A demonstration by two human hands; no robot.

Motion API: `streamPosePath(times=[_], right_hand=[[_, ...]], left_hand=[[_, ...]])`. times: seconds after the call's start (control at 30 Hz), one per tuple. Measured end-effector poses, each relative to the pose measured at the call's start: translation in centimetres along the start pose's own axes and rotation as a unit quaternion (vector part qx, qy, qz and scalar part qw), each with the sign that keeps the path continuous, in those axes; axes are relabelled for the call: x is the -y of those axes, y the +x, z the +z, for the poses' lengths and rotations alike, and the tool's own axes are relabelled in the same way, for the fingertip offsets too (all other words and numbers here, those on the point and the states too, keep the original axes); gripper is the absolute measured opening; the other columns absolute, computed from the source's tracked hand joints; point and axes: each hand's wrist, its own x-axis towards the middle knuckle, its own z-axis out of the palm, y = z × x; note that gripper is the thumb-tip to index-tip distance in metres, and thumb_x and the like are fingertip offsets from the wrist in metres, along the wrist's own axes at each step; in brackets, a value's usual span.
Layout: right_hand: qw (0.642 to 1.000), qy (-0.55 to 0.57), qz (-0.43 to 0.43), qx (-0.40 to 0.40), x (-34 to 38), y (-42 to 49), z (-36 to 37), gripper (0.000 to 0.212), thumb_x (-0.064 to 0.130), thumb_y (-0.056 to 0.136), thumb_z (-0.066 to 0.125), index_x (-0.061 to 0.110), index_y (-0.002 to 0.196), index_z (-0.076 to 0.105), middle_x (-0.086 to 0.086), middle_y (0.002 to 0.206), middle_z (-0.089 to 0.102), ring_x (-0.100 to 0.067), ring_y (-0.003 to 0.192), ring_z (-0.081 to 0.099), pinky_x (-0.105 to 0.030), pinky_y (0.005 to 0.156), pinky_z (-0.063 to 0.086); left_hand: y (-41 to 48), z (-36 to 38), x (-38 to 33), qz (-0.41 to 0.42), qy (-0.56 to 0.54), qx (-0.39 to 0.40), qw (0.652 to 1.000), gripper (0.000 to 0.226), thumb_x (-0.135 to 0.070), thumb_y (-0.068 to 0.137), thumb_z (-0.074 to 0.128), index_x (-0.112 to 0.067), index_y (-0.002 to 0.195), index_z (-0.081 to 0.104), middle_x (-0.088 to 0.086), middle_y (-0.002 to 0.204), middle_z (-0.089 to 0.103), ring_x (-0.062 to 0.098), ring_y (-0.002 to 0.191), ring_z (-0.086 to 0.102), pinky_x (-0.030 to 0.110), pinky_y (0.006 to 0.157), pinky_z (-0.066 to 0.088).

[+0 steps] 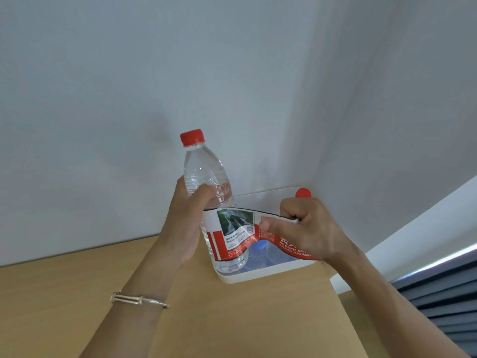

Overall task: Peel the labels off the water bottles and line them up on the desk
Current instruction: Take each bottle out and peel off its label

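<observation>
1. The bottle (206, 171), red-capped and full, stands upright with its base at the near left corner of the white tray (258, 276) on the tabletop (129, 280). I cannot tell whether the base rests in the tray.
2. The left hand (184, 223) has its fingers (206, 193) wrapped round the bottle's shoulder, gripping it just above the label.
3. The right hand (307, 228) has its fingers closed and pinches the free end of the label (232, 231). The label is drawn out to the right, with its other end attached to the bottle.
4. Judgement: the label is about half stripped. It should be pulled steadily and close to the bottle wall, turning the bottle into the pull so the glued seam parts rather than tears. The left grip should be firm but not crush the bottle.
5. A second red cap (303, 193) and a blue cap (259, 244) show in the tray, likely from bottles awaiting the same treatment.
</observation>
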Motion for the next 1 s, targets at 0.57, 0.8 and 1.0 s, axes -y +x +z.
streamPosePath(times=[0.57, 0.8, 1.0], right_hand=[[0.987, 0.134, 0.082, 0.019, -2.0, -1.2, -8.4, 0.034, 0.019, 0.075, 0.057, -0.005, 0.052, 0.051, -0.017, 0.046, 0.047, -0.013, 0.040, 0.046, -0.019, 0.042, 0.035], [0.980, 0.141, 0.100, -0.103, -5.1, 0.3, -9.8, 0.046, 0.017, 0.086, 0.065, -0.011, 0.063, 0.038, -0.024, 0.058, 0.046, -0.026, 0.050, 0.048, -0.023, 0.044, 0.036], [0.991, 0.110, 0.078, -0.022, -6.6, -0.5, -9.6, 0.042, 0.044, 0.078, 0.061, 0.006, 0.064, 0.050, -0.019, 0.070, 0.061, -0.036, 0.072, 0.064, -0.050, 0.059, 0.053]], left_hand=[[2.8, 7.4, -4.0, 0.127, 0.208, -0.098, 0.965, 0.055, -0.035, 0.058, 0.084, -0.024, 0.106, 0.059, -0.007, 0.095, 0.068, 0.013, 0.088, 0.067, 0.037, 0.081, 0.055], [5.9, 9.8, 1.5, 0.064, 0.287, -0.094, 0.951, 0.052, -0.020, 0.064, 0.082, -0.021, 0.107, 0.054, -0.002, 0.101, 0.065, 0.018, 0.093, 0.064, 0.033, 0.081, 0.050], [7.9, 10.6, 6.5, 0.008, 0.395, -0.065, 0.916, 0.057, -0.018, 0.065, 0.081, -0.017, 0.113, 0.050, -0.003, 0.100, 0.060, 0.020, 0.094, 0.059, 0.027, 0.074, 0.041]])
